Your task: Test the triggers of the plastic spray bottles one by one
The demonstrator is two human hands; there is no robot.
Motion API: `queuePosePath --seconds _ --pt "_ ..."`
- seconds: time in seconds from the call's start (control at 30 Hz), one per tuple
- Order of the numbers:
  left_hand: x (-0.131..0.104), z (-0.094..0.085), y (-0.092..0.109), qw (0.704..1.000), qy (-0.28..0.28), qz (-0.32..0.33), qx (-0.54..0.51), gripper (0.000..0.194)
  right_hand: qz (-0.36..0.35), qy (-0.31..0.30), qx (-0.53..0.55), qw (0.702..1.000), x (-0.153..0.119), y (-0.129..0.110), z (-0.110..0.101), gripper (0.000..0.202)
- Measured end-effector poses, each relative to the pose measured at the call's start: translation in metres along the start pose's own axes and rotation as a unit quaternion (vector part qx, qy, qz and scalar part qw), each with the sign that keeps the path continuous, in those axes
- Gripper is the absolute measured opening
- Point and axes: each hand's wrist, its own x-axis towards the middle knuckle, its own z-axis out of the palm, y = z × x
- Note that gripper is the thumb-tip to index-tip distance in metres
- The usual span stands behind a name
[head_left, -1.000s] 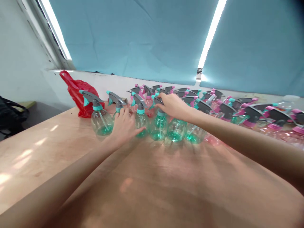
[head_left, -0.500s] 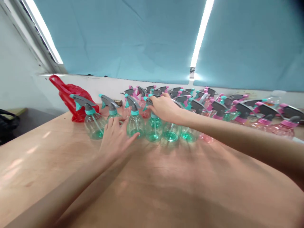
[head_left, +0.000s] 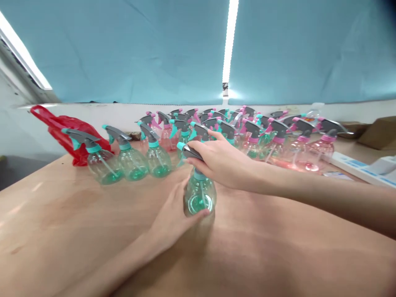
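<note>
A clear green spray bottle (head_left: pixel 201 196) with a grey and turquoise trigger head is off the row, nearer to me. My right hand (head_left: pixel 216 159) is closed round its trigger head, fingers over the grey top. Low on the body, my left hand (head_left: pixel 175 212) wraps the bottle from the left, its thumb across the front and its other fingers partly hidden behind. Whether the base touches the table cannot be made out. To the left stand three more green spray bottles, the nearest one (head_left: pixel 159 161) upright beside the others.
Pink and green spray bottles (head_left: pixel 300 144) crowd the back of the wooden table (head_left: pixel 77 231). A red plastic bag (head_left: pixel 69 123) lies at the back left. On the right are a white and blue flat item (head_left: pixel 360 167) and brown cardboard (head_left: pixel 379 134).
The right hand has drawn one green spray bottle out of the row toward me. My left hand has left the row's left bottles and moved right onto its body. The view has turned right.
</note>
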Motion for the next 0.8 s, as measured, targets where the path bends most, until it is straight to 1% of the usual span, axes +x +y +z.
queuePosePath --seconds 0.07,0.17,0.27,0.37,0.47,0.53,0.6,0.7,0.8 --pt "-0.001 0.013 0.009 0.998 -0.022 -0.012 -0.062 0.072 0.002 0.005 0.026 1.0 -0.019 0.006 -0.007 0.028" --pt "0.001 0.028 0.021 0.995 -0.046 -0.013 -0.086 0.069 0.032 0.008 0.119 0.992 -0.047 0.021 -0.014 0.033" --pt "0.01 0.043 0.032 0.994 -0.07 0.013 -0.08 0.072 0.057 -0.013 0.242 0.969 -0.075 0.043 -0.019 0.049" --pt "0.023 0.062 0.044 0.99 -0.089 0.048 -0.094 0.072 0.069 -0.032 0.315 0.946 -0.101 0.066 -0.021 0.054" --pt "0.038 0.086 0.054 0.984 -0.107 0.079 -0.119 0.069 0.121 -0.035 0.313 0.941 -0.123 0.084 -0.025 0.05" --pt "0.047 0.103 0.061 0.981 -0.12 0.092 -0.125 0.07 0.179 -0.044 0.274 0.944 -0.136 0.094 -0.027 0.048" --pt "0.057 0.118 0.069 0.979 -0.125 0.11 -0.12 0.072 0.219 -0.044 0.245 0.943 -0.147 0.105 -0.027 0.051" --pt "0.071 0.136 0.078 0.975 -0.126 0.147 -0.104 0.076 0.227 -0.02 0.252 0.94 -0.162 0.121 -0.023 0.058" --pt "0.084 0.15 0.085 0.974 -0.134 0.155 -0.098 0.078 0.244 0.009 0.264 0.933 -0.171 0.135 -0.017 0.057"
